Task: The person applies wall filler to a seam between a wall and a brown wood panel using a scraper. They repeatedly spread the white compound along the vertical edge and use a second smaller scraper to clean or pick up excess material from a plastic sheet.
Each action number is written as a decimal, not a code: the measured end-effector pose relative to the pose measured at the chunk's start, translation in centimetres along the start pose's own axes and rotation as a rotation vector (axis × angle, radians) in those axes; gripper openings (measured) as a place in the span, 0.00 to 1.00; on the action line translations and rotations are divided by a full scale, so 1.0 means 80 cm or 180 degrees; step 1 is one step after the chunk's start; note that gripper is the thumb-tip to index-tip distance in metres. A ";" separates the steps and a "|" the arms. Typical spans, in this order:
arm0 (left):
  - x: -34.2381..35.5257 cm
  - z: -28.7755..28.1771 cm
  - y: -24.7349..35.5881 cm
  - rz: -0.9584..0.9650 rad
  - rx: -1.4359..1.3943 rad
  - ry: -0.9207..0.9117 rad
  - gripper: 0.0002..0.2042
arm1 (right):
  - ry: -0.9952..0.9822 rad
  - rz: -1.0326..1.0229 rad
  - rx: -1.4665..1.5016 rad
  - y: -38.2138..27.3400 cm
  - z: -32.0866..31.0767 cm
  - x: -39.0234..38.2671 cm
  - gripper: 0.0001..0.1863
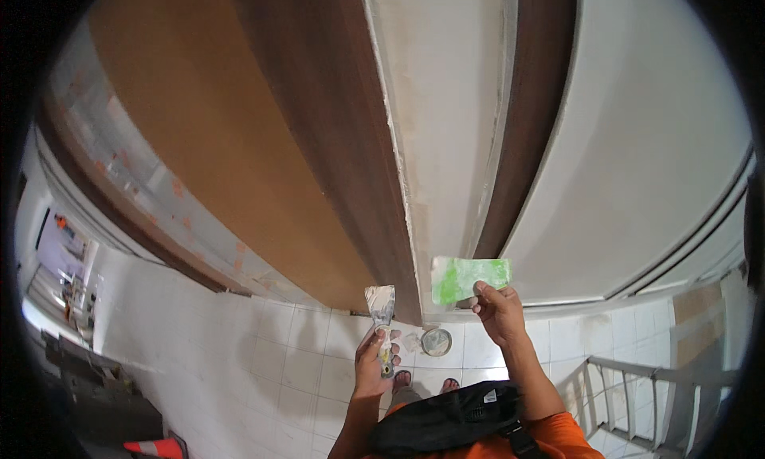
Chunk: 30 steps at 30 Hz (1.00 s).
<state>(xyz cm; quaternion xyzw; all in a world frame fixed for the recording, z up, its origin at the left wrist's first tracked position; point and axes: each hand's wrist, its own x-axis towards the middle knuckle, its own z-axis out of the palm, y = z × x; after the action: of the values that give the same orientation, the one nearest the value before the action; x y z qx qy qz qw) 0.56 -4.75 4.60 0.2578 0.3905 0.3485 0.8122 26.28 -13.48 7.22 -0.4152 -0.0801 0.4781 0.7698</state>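
Observation:
My left hand (372,366) is closed round the handle of a putty knife (381,301), blade up, with whitish filler smeared over the metal. Between the thumb and fingers of my right hand (500,311) is a flat green plastic spreader (464,279), coated in part with white filler. The spreader is held up before the narrow white wall strip (446,140) between two dark brown frames; whether it touches the wall I cannot tell. On the floor below, near my feet, stands a round tub (436,342) with pale material in it.
A brown door panel (215,124) with a dark brown frame (319,100) rises at left. White wall (629,156) fills the right. A metal ladder-like frame (637,387) stands at lower right. An orange-and-white traffic cone (155,448) lies at lower left on the white tiled floor (295,371).

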 end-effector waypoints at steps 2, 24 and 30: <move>0.016 -0.015 0.010 -0.0073 0.0096 -0.0213 0.19 | 0.0101 -0.0089 0.0040 0.004 0.013 -0.011 0.08; 0.098 -0.094 0.114 -0.0252 0.1128 -0.1181 0.20 | -0.1321 0.1010 0.1788 0.195 0.081 -0.086 0.54; 0.115 -0.108 0.098 -0.0515 0.1401 -0.1383 0.22 | -0.1356 0.0998 0.1081 0.236 0.074 -0.074 0.43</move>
<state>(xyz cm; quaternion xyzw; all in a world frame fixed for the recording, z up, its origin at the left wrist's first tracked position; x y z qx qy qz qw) -5.15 8.46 0.96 0.4638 0.2931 0.1267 0.8264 7.42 -11.17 -0.89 -0.1784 -0.0936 0.6738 0.7110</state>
